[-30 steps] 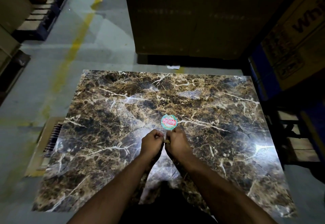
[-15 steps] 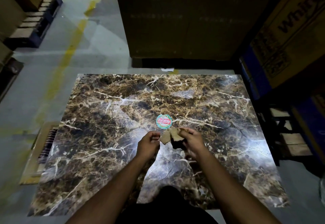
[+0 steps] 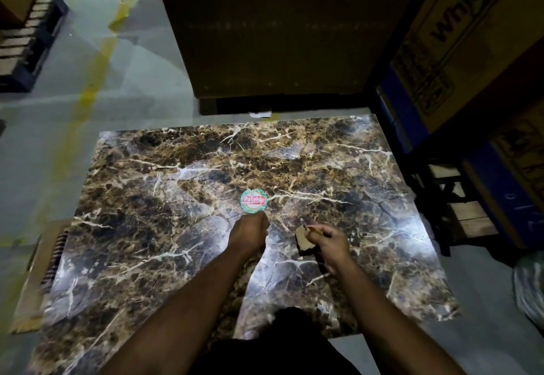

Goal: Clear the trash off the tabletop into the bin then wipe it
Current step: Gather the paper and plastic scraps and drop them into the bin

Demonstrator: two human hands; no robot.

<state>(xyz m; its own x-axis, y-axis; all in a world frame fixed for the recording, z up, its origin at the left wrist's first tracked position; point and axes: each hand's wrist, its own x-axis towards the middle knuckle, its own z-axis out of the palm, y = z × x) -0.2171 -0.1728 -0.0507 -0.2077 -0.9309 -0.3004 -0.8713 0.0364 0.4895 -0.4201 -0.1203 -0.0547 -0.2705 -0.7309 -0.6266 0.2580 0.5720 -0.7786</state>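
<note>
tan, flat scrap of cardboard-like trash (image 3: 303,238) is held in the right hand (image 3: 329,242), whose fingers and thumb are curled around it; a thin yellowish sliver sits pinched at the top of the same grip. the scrap is raised just above the table, right of centre, and a dark underside or shadow shows beneath it. round teal and white sticker-like disc with a red printed band (image 3: 254,200) lies flat on the table near the middle, just beyond the left hand (image 3: 250,231). the left hand is knuckles-up with fingers curled down toward the surface, its fingertips at the near edge of the disc; contact with the disc cannot be confirmed, and whether the hand holds anything cannot be told. the two hands are apart, the left hand nearer the disc.

brown marble-patterned table with white veins (image 3: 147,227) carries both items and reflects bright glare at the right side and near the centre front. grey concrete floor with a worn yellow line (image 3: 88,95) runs along the left. large dark cardboard box (image 3: 279,30) stands beyond the far table edge. printed brown cardboard carton with dark lettering (image 3: 459,36) leans at the upper right. dark pallet with pale slats (image 3: 26,41) sits at the upper left.
</note>
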